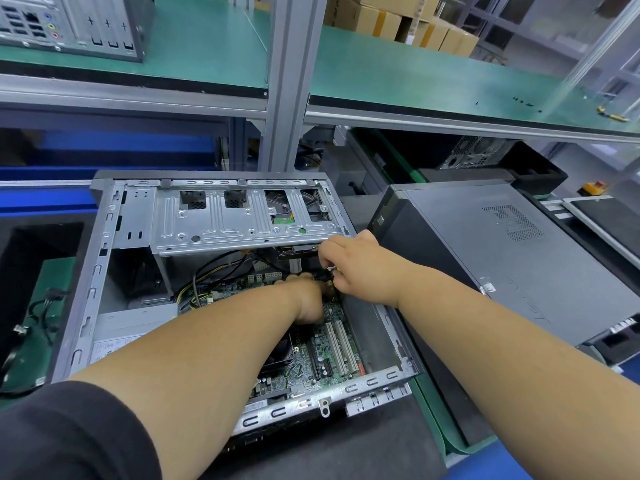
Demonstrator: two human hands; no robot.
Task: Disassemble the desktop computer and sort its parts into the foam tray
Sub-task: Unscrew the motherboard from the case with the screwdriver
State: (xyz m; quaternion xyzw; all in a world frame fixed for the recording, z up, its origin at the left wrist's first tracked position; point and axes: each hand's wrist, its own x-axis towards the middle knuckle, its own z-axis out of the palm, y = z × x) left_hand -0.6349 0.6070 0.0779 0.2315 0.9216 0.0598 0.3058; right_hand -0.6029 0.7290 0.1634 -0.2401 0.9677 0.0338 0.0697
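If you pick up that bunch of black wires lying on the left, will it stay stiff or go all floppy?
Probably floppy: the black wires already lie in loose curves on the green mat. Likely light too, since they are thin. The small plugs on the ends might dangle and snag on the foam tray.

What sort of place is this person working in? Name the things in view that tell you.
Probably an electronics disassembly or refurbishing workshop: an opened grey metal computer case on the bench, green-matted aluminium-framed shelving, and stacked brown cardboard boxes behind.
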